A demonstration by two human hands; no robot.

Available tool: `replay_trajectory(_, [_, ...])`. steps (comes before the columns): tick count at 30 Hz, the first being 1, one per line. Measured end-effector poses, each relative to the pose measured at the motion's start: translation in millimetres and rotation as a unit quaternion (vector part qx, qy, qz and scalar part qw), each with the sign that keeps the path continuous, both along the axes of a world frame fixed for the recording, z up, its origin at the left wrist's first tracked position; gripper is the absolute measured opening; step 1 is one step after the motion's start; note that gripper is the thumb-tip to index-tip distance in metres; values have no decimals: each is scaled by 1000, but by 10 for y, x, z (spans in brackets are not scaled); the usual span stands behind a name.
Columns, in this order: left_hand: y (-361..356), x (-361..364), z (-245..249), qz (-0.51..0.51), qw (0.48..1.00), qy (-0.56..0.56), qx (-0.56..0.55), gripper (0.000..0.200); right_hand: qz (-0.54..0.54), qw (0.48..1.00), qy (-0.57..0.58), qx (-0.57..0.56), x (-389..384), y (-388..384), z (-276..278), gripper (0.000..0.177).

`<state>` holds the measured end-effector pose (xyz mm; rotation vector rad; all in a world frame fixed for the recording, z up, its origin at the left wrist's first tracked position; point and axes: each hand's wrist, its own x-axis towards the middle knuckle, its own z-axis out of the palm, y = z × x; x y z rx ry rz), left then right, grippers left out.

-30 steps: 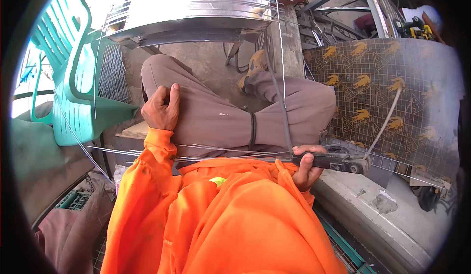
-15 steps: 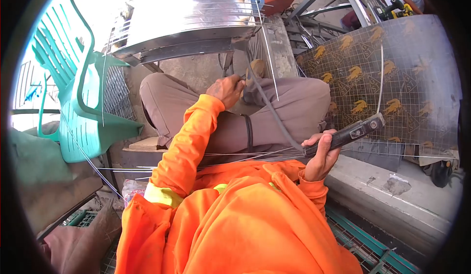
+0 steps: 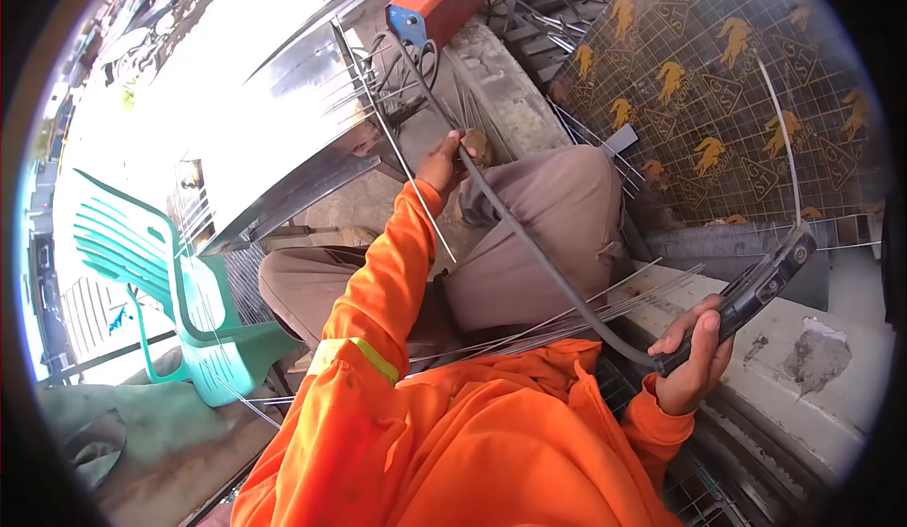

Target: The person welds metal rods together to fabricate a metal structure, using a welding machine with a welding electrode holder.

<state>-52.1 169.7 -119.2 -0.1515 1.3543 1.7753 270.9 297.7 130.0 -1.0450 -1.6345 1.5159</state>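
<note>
My right hand (image 3: 697, 355) grips a black welding electrode holder (image 3: 746, 296), which points up and to the right. A thin pale electrode (image 3: 782, 140) sticks out of its jaw, in front of the patterned board. From the holder's lower end a thick grey cable (image 3: 543, 244) crosses over my legs towards the welding machine (image 3: 439, 8), an orange box with a blue front. My left hand (image 3: 442, 166) is reached forward, its fingers closed on that cable near my shoe. A thin metal rod (image 3: 402, 163) slants down past the left wrist.
A metal worktable (image 3: 302, 69) with thin rods stands ahead. To the left is a green plastic chair (image 3: 213, 329). A dark board with yellow prints (image 3: 709, 102) leans at the right, beyond a concrete ledge (image 3: 803, 338). Several thin rods (image 3: 557, 324) lie across my lap.
The view has turned and shifted. My left hand has moved onto the cable, which is drawn straighter. My right hand, still on the electrode holder, is farther right and lower in view.
</note>
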Motion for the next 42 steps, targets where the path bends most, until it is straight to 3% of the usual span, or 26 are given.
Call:
replay_trajectory(1, [32,16,87,-31,998,55,-7,53,6,1000,-2,3,-5,94,39,40])
replay_trajectory(7, [245,370,380,-23,997,75,23,54,42,999,-4,24,-154,371,165,37])
replay_trajectory(9, [268,420,371,-76,980,183,-1,55,48,999,15,13,-163,371,163,36])
replay_trajectory(15, [467,785,987,-164,958,235,18,52,34,999,-21,19,-193,353,198,36])
replay_trajectory(17, [551,921,996,-168,945,272,72,52,38,999,-25,24,-191,332,212,36])
replay_trajectory(21, [615,1149,1089,-232,928,277,94,52,39,998,-34,33,-159,274,252,37])
replay_trajectory(26, [681,1446,1065,-270,882,368,121,51,54,998,-14,20,-153,225,322,41])
replay_trajectory(31, [366,1607,1171,-290,881,346,137,54,69,997,21,-5,-137,165,385,44])
replay_trajectory(33, [94,1600,1153,-312,913,258,52,52,78,995,48,-25,-122,174,415,47])
replay_trajectory(35, [-162,1531,987,-275,928,249,-25,48,89,994,55,-32,-139,149,466,49])
replay_trajectory(37, [-441,1392,1090,-243,936,240,-83,44,99,987,122,-31,-193,114,513,38])
replay_trajectory(42, [-1067,1135,728,-229,891,276,-279,46,132,978,163,-8,-377,-94,619,39])
